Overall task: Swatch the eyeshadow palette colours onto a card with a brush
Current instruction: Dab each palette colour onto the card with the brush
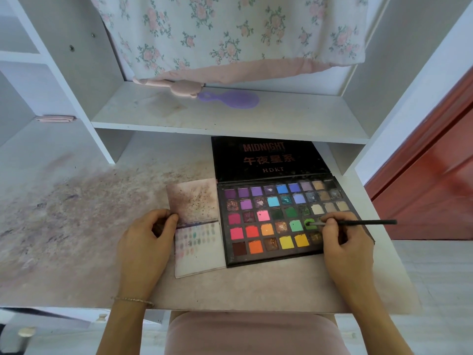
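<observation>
An open black eyeshadow palette (279,258) with several coloured pans lies on the desk, its lid (268,156) folded back and printed MIDNIGHT. My right hand (343,242) pinches a thin black brush (368,222), whose tip sits in a worn green pan (310,223). A white card (202,254) with rows of faint colour swatches lies left of the palette. My left hand (146,239) holds the card's left edge, fingers curled over it.
The desk top (76,213) is stained with powder at the left. A shelf (230,119) above carries a purple hairbrush (230,98), under a floral cloth (230,34). A red door (435,188) stands to the right. The desk's front edge lies close to my lap.
</observation>
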The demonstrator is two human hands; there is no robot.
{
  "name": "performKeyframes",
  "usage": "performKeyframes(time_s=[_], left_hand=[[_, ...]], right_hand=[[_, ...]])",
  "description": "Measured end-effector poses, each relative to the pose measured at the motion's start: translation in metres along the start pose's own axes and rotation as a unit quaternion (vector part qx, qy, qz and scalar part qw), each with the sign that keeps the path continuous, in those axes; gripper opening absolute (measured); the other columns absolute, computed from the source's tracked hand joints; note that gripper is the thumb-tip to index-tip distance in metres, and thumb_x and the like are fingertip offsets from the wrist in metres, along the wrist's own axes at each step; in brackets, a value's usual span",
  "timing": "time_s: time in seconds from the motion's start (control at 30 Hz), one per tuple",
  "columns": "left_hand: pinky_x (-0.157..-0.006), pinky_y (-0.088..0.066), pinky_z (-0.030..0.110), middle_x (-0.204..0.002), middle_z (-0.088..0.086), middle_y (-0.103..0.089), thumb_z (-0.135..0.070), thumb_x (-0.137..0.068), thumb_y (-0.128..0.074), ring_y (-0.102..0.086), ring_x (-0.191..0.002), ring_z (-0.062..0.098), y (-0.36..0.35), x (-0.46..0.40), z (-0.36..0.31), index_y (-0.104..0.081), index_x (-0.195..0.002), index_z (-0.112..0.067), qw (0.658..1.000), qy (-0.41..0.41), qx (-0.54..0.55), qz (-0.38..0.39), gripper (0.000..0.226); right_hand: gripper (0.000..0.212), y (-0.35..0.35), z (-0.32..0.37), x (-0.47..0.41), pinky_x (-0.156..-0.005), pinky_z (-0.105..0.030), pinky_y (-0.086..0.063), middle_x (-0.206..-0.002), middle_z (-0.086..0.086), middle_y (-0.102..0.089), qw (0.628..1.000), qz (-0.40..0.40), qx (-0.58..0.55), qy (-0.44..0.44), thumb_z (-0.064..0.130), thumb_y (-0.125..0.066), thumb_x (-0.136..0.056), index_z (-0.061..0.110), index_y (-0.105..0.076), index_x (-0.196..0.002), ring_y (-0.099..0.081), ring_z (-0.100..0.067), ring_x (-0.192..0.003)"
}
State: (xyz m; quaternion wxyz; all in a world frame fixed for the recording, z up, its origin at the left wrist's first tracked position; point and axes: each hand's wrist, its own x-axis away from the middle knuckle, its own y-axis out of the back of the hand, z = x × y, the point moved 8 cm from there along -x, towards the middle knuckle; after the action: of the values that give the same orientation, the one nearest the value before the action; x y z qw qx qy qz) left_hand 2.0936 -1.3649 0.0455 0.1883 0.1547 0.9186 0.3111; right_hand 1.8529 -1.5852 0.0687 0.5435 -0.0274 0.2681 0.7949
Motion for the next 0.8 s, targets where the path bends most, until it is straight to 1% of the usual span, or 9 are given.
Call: performKeyframes(time_s=[0.1,0.13,0.23,0.27,0.33,0.4,0.47,0.63,0.8], left_hand=[[-0.055,-0.035,0.02,-0.066,-0.022,-0.052,-0.019,-0.085,-0.061,-0.049,-0.064,0.001,0.0,0.0,-0.001,-0.064,-0.081,-0.022,1.0,-0.002,0.001,-0.001,0.006],[-0.055,-0.035,0.02,-0.066,-0.022,-0.052,-0.019,-0.085,-0.061,-0.049,-0.064,0.0,0.001,0.0,-0.002,-0.064,-0.081,-0.022,1.0,-0.003,0.0,0.0,0.006],[-0.054,-0.035,0.019,-0.066,-0.023,-0.052,-0.019,-0.085,-0.061,-0.05,-0.064,0.0,0.001,0.0,-0.003,-0.065,-0.081,-0.022,1.0,-0.004,-0.003,0.001,0.006],[-0.055,-0.034,0.019,-0.066,-0.023,-0.052,-0.019,-0.085,-0.061,-0.05,-0.064,0.0,0.001,0.0,-0.003,-0.065,-0.081,-0.021,1.0,-0.004,-0.002,0.001,0.006],[-0.055,-0.034,0.018,-0.066,-0.021,-0.053,-0.019,-0.084,-0.061,-0.05,-0.064,0.0,0.001,0.0,-0.002,-0.065,-0.081,-0.021,1.0,-0.001,0.0,0.0,0.006],[-0.056,-0.036,0.019,-0.067,-0.016,-0.055,-0.019,-0.084,-0.061,-0.051,-0.065,0.001,0.001,0.0,-0.001,-0.066,-0.082,-0.02,1.0,0.0,0.001,0.002,0.006],[-0.057,-0.037,0.018,-0.069,-0.013,-0.057,-0.02,-0.084,-0.061,-0.051,-0.065,0.003,0.001,0.0,-0.002,-0.066,-0.082,-0.019,1.0,-0.002,0.0,0.001,0.006],[-0.055,-0.034,0.017,-0.066,-0.014,-0.056,-0.02,-0.084,-0.06,-0.05,-0.064,0.001,0.001,0.0,-0.003,-0.065,-0.08,-0.021,1.0,-0.006,-0.004,0.001,0.006],[-0.056,-0.037,0.018,-0.066,-0.017,-0.054,-0.021,-0.084,-0.06,-0.051,-0.064,0.002,0.001,0.0,-0.002,-0.065,-0.08,-0.021,1.0,-0.01,-0.001,0.0,0.007]], right_hand=[[0.022,-0.016,0.01,0.005,-0.048,-0.008,-0.044,-0.065,0.011,-0.057,0.999,0.036,-0.03,0.013,0.014,-0.047,-0.084,0.034,-0.051,-0.076,-0.058,0.005,-0.067],[0.02,-0.024,0.014,0.007,-0.048,-0.01,-0.046,-0.065,0.011,-0.058,0.998,0.051,-0.042,0.012,0.016,-0.046,-0.084,0.034,-0.051,-0.076,-0.059,0.003,-0.068],[0.023,-0.047,0.028,0.016,-0.05,-0.011,-0.045,-0.062,0.009,-0.058,0.993,0.093,-0.063,0.029,0.01,-0.048,-0.085,0.032,-0.051,-0.078,-0.057,0.003,-0.064],[0.02,-0.056,0.033,0.019,-0.049,-0.01,-0.043,-0.066,0.008,-0.059,0.991,0.111,-0.072,0.031,0.011,-0.048,-0.083,0.031,-0.05,-0.078,-0.055,0.003,-0.06],[0.014,-0.072,0.042,0.025,-0.048,-0.015,-0.043,-0.076,0.008,-0.059,0.984,0.149,-0.095,0.028,0.015,-0.048,-0.081,0.029,-0.051,-0.078,-0.054,-0.003,-0.059],[0.013,-0.086,0.049,0.03,-0.051,-0.014,-0.043,-0.081,0.009,-0.059,0.978,0.176,-0.101,0.038,0.017,-0.051,-0.08,0.03,-0.052,-0.078,-0.055,-0.006,-0.062],[0.015,-0.097,0.057,0.034,-0.057,-0.011,-0.044,-0.084,0.012,-0.058,0.975,0.194,-0.096,0.057,0.017,-0.053,-0.079,0.032,-0.054,-0.08,-0.055,-0.005,-0.07],[0.019,-0.116,0.068,0.039,-0.061,-0.014,-0.047,-0.08,0.017,-0.058,0.967,0.223,-0.099,0.067,0.021,-0.05,-0.081,0.04,-0.053,-0.084,-0.056,-0.005,-0.076],[0.019,-0.124,0.064,0.043,-0.057,-0.018,-0.048,-0.074,0.01,-0.06,0.964,0.242,-0.098,0.05,0.021,-0.049,-0.079,0.04,-0.051,-0.078,-0.058,-0.006,-0.07]])
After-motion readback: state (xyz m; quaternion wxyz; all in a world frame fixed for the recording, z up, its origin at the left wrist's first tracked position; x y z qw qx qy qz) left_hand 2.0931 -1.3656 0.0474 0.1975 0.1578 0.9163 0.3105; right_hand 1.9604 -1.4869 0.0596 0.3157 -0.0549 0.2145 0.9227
